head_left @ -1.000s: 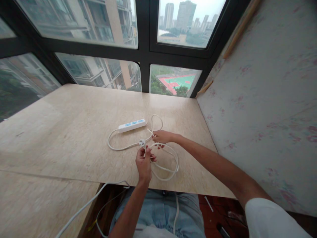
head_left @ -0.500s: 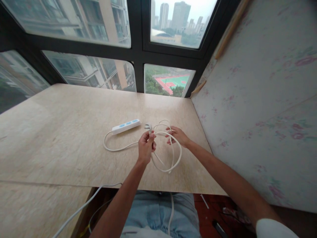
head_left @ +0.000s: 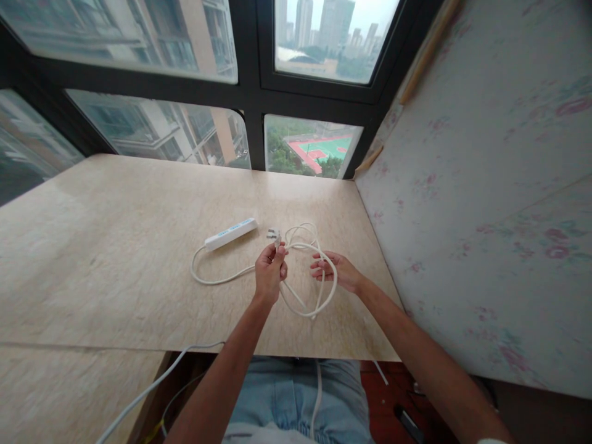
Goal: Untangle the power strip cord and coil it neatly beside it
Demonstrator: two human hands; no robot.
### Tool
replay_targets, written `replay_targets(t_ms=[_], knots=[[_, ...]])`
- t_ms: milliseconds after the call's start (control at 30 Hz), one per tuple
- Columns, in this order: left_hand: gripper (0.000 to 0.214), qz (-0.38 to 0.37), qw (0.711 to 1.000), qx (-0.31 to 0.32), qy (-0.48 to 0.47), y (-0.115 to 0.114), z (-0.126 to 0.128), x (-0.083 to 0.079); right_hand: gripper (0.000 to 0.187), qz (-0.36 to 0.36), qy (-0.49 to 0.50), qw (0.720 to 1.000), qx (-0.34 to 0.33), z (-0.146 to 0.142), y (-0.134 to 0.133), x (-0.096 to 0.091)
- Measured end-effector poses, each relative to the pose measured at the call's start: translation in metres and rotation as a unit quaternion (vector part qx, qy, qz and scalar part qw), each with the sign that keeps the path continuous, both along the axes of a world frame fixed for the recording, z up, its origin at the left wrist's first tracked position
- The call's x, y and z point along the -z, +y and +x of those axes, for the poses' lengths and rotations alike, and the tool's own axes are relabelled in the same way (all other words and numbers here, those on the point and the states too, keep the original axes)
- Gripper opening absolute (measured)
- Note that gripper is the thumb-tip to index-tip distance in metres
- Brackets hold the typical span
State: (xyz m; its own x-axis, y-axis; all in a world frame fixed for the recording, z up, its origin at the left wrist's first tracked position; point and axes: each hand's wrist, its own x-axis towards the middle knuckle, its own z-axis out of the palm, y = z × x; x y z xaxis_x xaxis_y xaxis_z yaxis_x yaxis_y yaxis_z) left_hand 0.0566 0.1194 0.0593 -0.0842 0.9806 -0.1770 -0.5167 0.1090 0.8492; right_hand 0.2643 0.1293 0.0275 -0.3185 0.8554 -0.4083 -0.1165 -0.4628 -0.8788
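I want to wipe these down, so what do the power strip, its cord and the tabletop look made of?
Power strip: likely hard white plastic, smooth, slight sheen, blue socket faces.
Cord: probably flexible vinyl or rubber sheath, white, bending in soft loops.
Tabletop: beige veined marble look, low gloss; stone or laminate, cannot tell.

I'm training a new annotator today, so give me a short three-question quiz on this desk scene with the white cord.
1. What does the left hand hold up? A) the plug B) a phone C) a pen
2. True or false: the power strip is lifted off the table.
3. Fill in: the right hand has its fingers hooked around loops of the white ____.

Key: 1. A. 2. False, it lies flat on the table. 3. cord.
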Motion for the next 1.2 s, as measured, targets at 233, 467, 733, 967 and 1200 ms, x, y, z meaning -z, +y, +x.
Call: replay_targets(t_ms=[233,467,733,967,1200], knots=[[0.060,-0.031,0.999,0.010,-0.033,0.004,-0.001,0.001,0.035,-0.011,-0.011,0.994,0.106,0.004,0.000,0.002],[0.058,-0.053,0.997,0.051,-0.020,0.008,0.004,0.008,0.032,-0.041,0.016,0.990,0.135,0.001,-0.017,0.012],[0.057,-0.065,0.993,0.084,0.050,0.008,0.006,0.015,0.036,-0.082,0.048,0.994,0.048,0.013,-0.031,0.003],[0.058,-0.062,0.986,0.115,0.106,0.006,0.007,0.019,0.048,-0.047,-0.008,0.999,-0.002,0.004,-0.027,-0.001],[0.056,-0.100,0.981,0.145,0.082,0.007,0.005,0.023,0.042,-0.036,-0.004,0.999,0.014,0.000,-0.024,0.008]])
